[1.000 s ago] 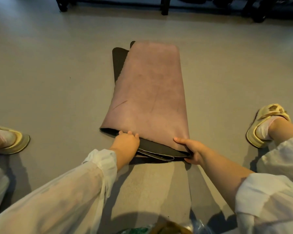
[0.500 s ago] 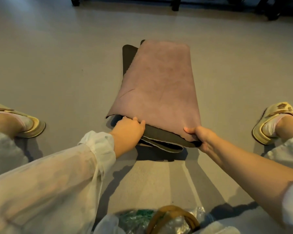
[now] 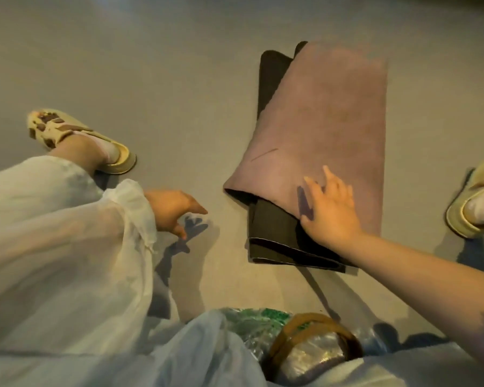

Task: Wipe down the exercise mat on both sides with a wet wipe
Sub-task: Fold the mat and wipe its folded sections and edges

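Observation:
The exercise mat [image 3: 327,121] lies folded on the grey floor, pinkish-purple on top with dark layers sticking out at its near end. My right hand [image 3: 330,208] rests flat on the mat's near end, fingers spread and straight. My left hand [image 3: 173,210] hovers over the bare floor left of the mat, fingers loosely bent, holding nothing. At the bottom, near my lap, sits a crinkly packet [image 3: 266,325] with green print; whether it holds the wet wipes I cannot tell.
My two feet in yellow slippers flank the mat, one [image 3: 81,141] at the left, one [image 3: 475,199] at the right edge. A brown loop handle [image 3: 310,331] lies over the packet. My loose white sleeve covers the lower left.
Both hands let go of the mat's near edge. The left hand drew back to the left off the mat; the right hand now lies flat on top. The view swung left.

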Tool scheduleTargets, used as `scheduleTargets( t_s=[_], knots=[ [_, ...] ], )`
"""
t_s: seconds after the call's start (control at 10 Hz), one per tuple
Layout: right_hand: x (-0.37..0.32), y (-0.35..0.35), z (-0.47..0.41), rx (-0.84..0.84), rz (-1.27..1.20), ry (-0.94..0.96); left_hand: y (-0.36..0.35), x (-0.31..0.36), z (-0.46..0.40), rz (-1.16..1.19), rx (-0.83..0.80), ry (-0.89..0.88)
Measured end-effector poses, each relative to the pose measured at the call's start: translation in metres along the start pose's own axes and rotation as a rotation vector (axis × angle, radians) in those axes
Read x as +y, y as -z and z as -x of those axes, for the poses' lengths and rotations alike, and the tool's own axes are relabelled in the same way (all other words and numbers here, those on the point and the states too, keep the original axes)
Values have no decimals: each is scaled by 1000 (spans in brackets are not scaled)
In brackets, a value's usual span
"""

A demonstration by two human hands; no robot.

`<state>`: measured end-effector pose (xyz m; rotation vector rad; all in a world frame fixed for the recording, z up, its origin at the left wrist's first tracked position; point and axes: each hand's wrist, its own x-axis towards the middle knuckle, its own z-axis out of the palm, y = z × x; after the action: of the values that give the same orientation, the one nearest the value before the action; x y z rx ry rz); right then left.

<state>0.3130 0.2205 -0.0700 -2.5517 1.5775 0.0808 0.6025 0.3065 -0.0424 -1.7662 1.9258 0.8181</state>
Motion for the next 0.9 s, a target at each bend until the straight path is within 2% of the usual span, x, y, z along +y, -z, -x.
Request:
scheduleTargets(
  t_s=[0.2, 0.3, 0.5, 0.6, 0.7, 0.8, 0.9],
  knots=[
    [-56, -21, 0, -100, 164, 505, -50, -21, 11, 203, -274, 282],
    [-77, -38, 7, -153, 272, 673, -82, -26, 10, 203, -359, 365],
    [-98, -48, 11, -219, 282, 747, -97, -23, 3, 176, -348, 383],
    [-98, -47, 7, -215, 202, 729, -86, -32, 2, 258, -80, 177],
    [-101, -45, 4, -198, 75, 681, -58, -28, 4, 548, 245, 83],
    [-103, -40, -5, -169, -176, 594, -27, -12, -1, 800, 344, 32],
    [-105, -30, -22, -164, -561, 381, 0, 1, -4, 1065, 408, -16]
  ],
)
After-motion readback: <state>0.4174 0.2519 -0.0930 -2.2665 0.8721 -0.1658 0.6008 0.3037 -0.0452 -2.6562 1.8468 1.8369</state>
